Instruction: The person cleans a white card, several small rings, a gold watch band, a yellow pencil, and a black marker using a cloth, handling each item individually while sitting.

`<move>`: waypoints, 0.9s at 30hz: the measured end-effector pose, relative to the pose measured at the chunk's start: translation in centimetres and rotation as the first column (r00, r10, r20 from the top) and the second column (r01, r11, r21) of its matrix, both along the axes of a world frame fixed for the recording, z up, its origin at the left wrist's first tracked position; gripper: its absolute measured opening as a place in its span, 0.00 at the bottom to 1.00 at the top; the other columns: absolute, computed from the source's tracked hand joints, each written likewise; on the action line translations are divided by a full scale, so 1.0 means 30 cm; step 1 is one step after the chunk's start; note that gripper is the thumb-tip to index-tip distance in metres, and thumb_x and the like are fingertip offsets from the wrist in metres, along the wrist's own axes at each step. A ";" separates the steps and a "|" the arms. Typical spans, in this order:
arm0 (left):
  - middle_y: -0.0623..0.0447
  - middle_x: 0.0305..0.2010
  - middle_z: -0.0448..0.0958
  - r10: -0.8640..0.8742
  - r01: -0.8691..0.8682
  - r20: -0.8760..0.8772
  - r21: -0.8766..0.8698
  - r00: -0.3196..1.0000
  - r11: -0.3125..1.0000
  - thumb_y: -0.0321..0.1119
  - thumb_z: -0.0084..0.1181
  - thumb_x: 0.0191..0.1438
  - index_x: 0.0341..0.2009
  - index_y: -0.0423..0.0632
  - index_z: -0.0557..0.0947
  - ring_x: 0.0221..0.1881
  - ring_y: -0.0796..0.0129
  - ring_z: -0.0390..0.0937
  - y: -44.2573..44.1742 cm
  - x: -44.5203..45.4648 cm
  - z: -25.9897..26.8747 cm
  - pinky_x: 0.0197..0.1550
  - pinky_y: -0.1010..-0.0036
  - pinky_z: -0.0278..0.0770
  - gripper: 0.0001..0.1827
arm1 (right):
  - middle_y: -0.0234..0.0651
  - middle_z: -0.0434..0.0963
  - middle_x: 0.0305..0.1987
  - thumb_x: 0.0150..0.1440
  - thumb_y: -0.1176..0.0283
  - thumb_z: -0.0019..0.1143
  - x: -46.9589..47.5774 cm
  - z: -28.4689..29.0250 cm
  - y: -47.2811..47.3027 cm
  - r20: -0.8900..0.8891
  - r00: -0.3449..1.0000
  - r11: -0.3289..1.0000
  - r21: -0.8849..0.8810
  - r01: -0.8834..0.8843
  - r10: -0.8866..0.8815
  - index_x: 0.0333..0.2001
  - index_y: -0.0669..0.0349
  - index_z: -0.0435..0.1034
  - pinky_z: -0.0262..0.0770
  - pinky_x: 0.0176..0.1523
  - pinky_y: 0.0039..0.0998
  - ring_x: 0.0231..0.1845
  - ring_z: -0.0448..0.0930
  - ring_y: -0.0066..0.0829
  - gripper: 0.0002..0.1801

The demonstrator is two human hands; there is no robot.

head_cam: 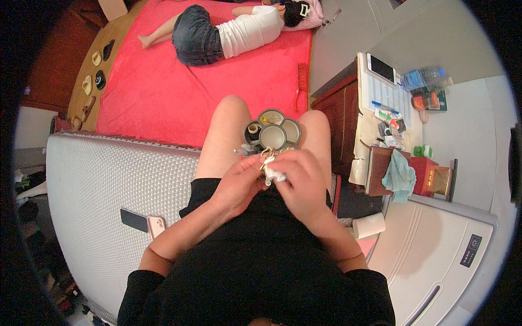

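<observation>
My left hand (243, 179) and my right hand (301, 181) meet above my lap. Between their fingers is a small fluffy white piece (274, 171), perhaps cotton or yarn, with thin gold-coloured parts beside it. My left fingers pinch the gold-coloured side, and my right fingers hold the white piece; the right hand is slightly blurred. Just beyond the fingers, a flower-shaped compartment tray (273, 137) rests between my thighs. One of its left compartments holds a thread spool (253, 128), and the top one has a small yellow item. Small grey pieces (249, 150) lie at the tray's near left.
A person (240, 34) lies on a red bed cover (163, 93) ahead. To the left, a phone (134, 220) and a pink phone (156, 226) lie on a white textured surface (102, 179). A cluttered desk (363, 138), a toilet roll (368, 225) and a white appliance (432, 244) stand right.
</observation>
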State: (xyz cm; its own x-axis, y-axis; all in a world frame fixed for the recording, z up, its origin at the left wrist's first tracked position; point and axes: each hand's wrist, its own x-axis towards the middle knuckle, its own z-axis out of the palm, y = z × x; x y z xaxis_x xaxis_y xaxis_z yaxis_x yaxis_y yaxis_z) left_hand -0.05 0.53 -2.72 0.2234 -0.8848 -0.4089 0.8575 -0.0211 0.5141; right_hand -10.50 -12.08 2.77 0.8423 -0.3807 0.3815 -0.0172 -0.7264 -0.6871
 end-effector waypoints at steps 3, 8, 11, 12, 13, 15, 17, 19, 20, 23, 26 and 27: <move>0.58 0.40 0.77 0.070 -0.069 -0.019 0.044 0.997 0.997 0.39 0.45 0.67 0.48 0.46 0.77 0.38 0.76 0.72 -0.018 -0.007 0.030 0.40 0.77 0.71 0.13 | 0.37 0.75 0.39 0.45 0.79 0.61 0.003 -0.019 0.015 0.028 0.993 0.993 0.010 -0.117 0.117 0.36 0.59 0.74 0.73 0.44 0.38 0.41 0.76 0.42 0.11; 0.58 0.41 0.76 0.019 -0.024 -0.086 -0.051 0.996 0.998 0.39 0.46 0.67 0.48 0.47 0.78 0.39 0.77 0.71 0.008 0.000 0.002 0.41 0.78 0.70 0.13 | 0.36 0.76 0.38 0.46 0.77 0.61 0.019 -0.010 -0.029 0.030 0.999 0.999 -0.040 0.023 -0.022 0.35 0.58 0.73 0.73 0.44 0.38 0.40 0.76 0.42 0.10; 0.58 0.41 0.76 0.038 -0.039 -0.064 -0.007 0.997 0.999 0.40 0.47 0.66 0.48 0.47 0.78 0.38 0.77 0.70 -0.005 -0.004 0.013 0.40 0.78 0.70 0.13 | 0.36 0.76 0.39 0.45 0.79 0.61 0.015 -0.009 -0.019 0.013 1.000 0.999 -0.047 0.010 -0.010 0.36 0.58 0.73 0.72 0.45 0.38 0.41 0.76 0.42 0.12; 0.58 0.41 0.76 0.038 -0.038 -0.064 -0.007 0.997 0.999 0.40 0.47 0.66 0.48 0.47 0.78 0.38 0.77 0.70 -0.006 -0.005 0.021 0.40 0.78 0.70 0.13 | 0.37 0.76 0.39 0.44 0.79 0.61 0.012 -0.010 -0.013 0.029 0.999 0.999 -0.028 -0.025 0.025 0.36 0.58 0.73 0.72 0.46 0.38 0.42 0.76 0.42 0.12; 0.58 0.40 0.77 0.042 -0.041 -0.052 0.015 0.998 0.999 0.41 0.47 0.66 0.48 0.47 0.78 0.37 0.77 0.70 -0.007 -0.005 0.032 0.39 0.78 0.69 0.14 | 0.37 0.75 0.38 0.44 0.80 0.62 0.010 -0.011 -0.011 0.045 0.997 0.998 -0.009 -0.060 0.060 0.36 0.58 0.73 0.72 0.46 0.38 0.42 0.76 0.42 0.13; 0.58 0.40 0.77 0.049 -0.048 -0.040 0.038 0.998 0.998 0.41 0.47 0.66 0.48 0.47 0.77 0.37 0.77 0.70 -0.007 -0.002 0.042 0.39 0.78 0.69 0.14 | 0.39 0.75 0.38 0.44 0.80 0.61 -0.002 -0.009 -0.035 0.024 0.999 0.999 0.003 -0.044 0.044 0.36 0.59 0.73 0.72 0.47 0.37 0.42 0.76 0.42 0.12; 0.58 0.39 0.77 0.050 -0.050 -0.025 0.018 0.998 0.999 0.42 0.46 0.67 0.48 0.47 0.77 0.36 0.77 0.70 -0.010 0.006 0.045 0.38 0.79 0.69 0.15 | 0.40 0.76 0.39 0.46 0.81 0.60 -0.007 -0.005 -0.059 0.093 0.977 0.971 0.161 0.176 -0.192 0.36 0.60 0.73 0.72 0.48 0.36 0.42 0.76 0.41 0.12; 0.58 0.40 0.78 0.056 -0.056 -0.027 -0.003 0.998 0.998 0.43 0.46 0.67 0.49 0.47 0.77 0.37 0.77 0.70 -0.010 0.009 0.038 0.38 0.80 0.69 0.15 | 0.41 0.76 0.39 0.48 0.82 0.60 -0.018 0.000 -0.074 0.082 0.976 0.963 0.198 0.183 -0.202 0.38 0.60 0.74 0.72 0.48 0.35 0.41 0.77 0.40 0.12; 0.58 0.40 0.78 0.057 -0.057 -0.024 -0.002 0.998 0.998 0.43 0.46 0.67 0.49 0.47 0.77 0.37 0.77 0.70 -0.010 0.009 0.039 0.38 0.79 0.69 0.15 | 0.40 0.75 0.39 0.48 0.82 0.61 -0.015 0.008 -0.066 0.071 0.984 0.969 0.198 0.146 -0.163 0.38 0.60 0.75 0.73 0.47 0.34 0.41 0.77 0.39 0.12; 0.58 0.41 0.77 0.062 -0.062 -0.028 -0.021 0.998 0.998 0.42 0.46 0.67 0.50 0.46 0.77 0.37 0.77 0.71 -0.004 0.007 0.031 0.39 0.79 0.70 0.15 | 0.39 0.75 0.38 0.48 0.83 0.62 -0.012 0.014 -0.034 0.034 0.994 0.977 0.187 0.098 -0.106 0.40 0.60 0.76 0.74 0.45 0.31 0.41 0.77 0.37 0.14; 0.56 0.45 0.77 0.074 -0.076 -0.027 -0.056 0.997 0.996 0.42 0.45 0.67 0.53 0.45 0.75 0.39 0.75 0.72 0.003 0.003 0.009 0.41 0.77 0.71 0.18 | 0.36 0.74 0.37 0.47 0.81 0.63 -0.020 -0.006 -0.015 0.008 0.998 0.991 0.122 0.061 -0.062 0.38 0.60 0.76 0.74 0.43 0.32 0.39 0.77 0.37 0.12; 0.55 0.49 0.77 0.077 -0.078 -0.021 -0.071 0.997 0.994 0.42 0.45 0.67 0.57 0.43 0.73 0.41 0.74 0.73 0.002 0.003 0.007 0.42 0.76 0.72 0.20 | 0.36 0.74 0.37 0.47 0.81 0.63 -0.023 -0.008 -0.007 0.008 0.998 0.991 0.122 0.062 -0.064 0.38 0.60 0.76 0.74 0.43 0.32 0.39 0.77 0.37 0.12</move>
State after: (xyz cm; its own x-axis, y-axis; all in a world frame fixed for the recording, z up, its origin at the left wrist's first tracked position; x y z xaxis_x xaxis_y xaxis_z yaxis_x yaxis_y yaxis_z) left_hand 0.03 0.59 -2.51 0.2857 -0.8922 -0.3497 0.8641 0.0821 0.4965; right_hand -11.19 -12.28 2.52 0.8110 -0.4771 0.3386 -0.0518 -0.6351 -0.7707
